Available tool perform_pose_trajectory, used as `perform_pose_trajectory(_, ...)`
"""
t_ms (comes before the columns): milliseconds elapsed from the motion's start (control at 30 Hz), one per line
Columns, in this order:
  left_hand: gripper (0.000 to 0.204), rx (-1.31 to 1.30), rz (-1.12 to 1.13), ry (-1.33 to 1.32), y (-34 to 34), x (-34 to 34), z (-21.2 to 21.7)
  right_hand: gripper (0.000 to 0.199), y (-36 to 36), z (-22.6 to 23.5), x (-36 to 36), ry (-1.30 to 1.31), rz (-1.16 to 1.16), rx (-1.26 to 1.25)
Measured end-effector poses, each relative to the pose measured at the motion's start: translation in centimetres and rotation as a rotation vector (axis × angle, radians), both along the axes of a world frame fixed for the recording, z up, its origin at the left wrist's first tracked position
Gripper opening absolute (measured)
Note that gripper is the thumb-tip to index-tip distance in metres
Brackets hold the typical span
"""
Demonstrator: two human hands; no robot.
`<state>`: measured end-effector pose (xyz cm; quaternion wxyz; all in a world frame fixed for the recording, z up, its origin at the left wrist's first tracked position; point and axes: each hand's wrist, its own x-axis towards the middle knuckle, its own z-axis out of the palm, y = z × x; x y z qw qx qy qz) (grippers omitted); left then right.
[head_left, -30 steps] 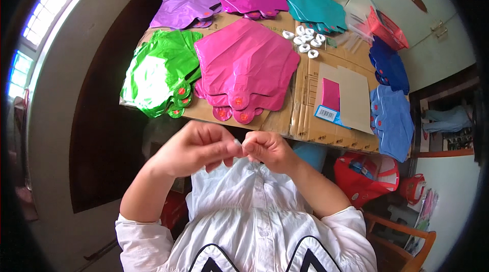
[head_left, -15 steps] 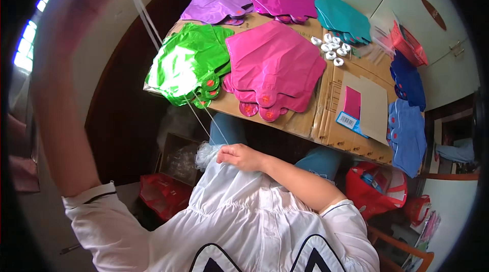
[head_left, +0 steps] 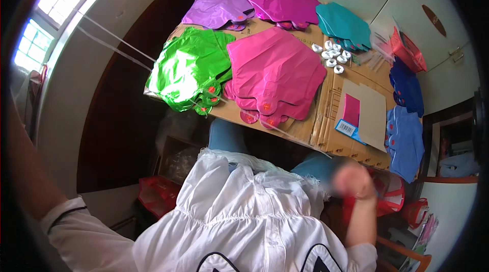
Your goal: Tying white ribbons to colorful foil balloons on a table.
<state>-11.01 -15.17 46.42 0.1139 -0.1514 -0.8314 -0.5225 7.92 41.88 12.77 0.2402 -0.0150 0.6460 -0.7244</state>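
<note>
Two thin white strings (head_left: 117, 50) stretch from the window side at left toward the table. Over the green foil pieces (head_left: 191, 68) they are hard to follow. One strand shows again across the pink foil stack (head_left: 277, 73) and slants down to my right hand (head_left: 355, 180). That hand is closed at the strand's end, beyond the table's front edge, with its fingertips blurred by motion. My left forearm rises along the left rim, and the hand itself is out of the picture. Several round tabs with red marks hang at the foil pieces' near edges.
Purple (head_left: 216, 8), magenta (head_left: 285, 4), teal (head_left: 344, 24) and blue foil stacks (head_left: 406, 139) lie around the cardboard-covered table (head_left: 305, 132). White rolls (head_left: 331, 54) sit near the teal stack, with a red basket (head_left: 407, 47) at right. Red bags (head_left: 158, 195) stand below.
My right hand has swung from my lap out to the right, drawing the string across. My left hand has dropped from the upper left out of view. The strings at left now slope more gently.
</note>
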Motion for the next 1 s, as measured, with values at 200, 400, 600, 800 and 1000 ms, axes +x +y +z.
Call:
perform_pose_trajectory(200,0.02,0.141,-0.288,-0.395,8.5,7.0,-9.6,0.031,6.2,7.3,5.0,0.154,0.189,1.194)
perform_pose_trajectory(400,0.016,0.014,-0.647,-0.97,16.9,10.8,-11.3,0.044,-2.1,12.3,0.4,0.739,0.073,0.687)
perform_pose_trajectory(600,0.022,0.196,-0.742,-0.983,22.1,9.5,-15.5,0.083,-14.2,10.4,-4.5,0.682,0.215,-0.131)
perform_pose_trajectory(800,0.023,0.706,-0.584,-0.937,21.6,9.2,-20.9,0.025,-15.2,3.9,-5.0,0.289,-0.042,-0.38)
perform_pose_trajectory(1000,0.025,0.705,-0.46,-0.784,24.1,10.0,-25.7,0.011,-15.0,4.3,-3.6,0.778,0.124,0.251)
